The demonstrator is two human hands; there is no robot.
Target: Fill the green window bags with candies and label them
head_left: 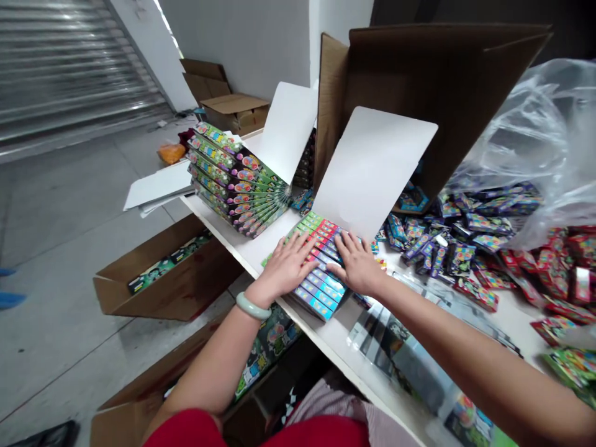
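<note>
Both hands lie flat on a tray-like display box filled with rows of small colourful packs (321, 273) at the white table's front edge. My left hand (286, 267), with a pale green bangle on its wrist, presses on the left side of the rows, fingers spread. My right hand (356, 264) rests on the right side, fingers stretched over the packs. The box's white lid (372, 167) stands open behind them. Neither hand grips anything.
A fanned stack of filled green display boxes (237, 180) stands at the left, a second white lid (288, 127) behind it. A big open cardboard carton (433, 87) stands behind. Loose packs (465, 236) and a clear plastic bag (540, 143) lie at right. Cartons (172, 279) sit on the floor.
</note>
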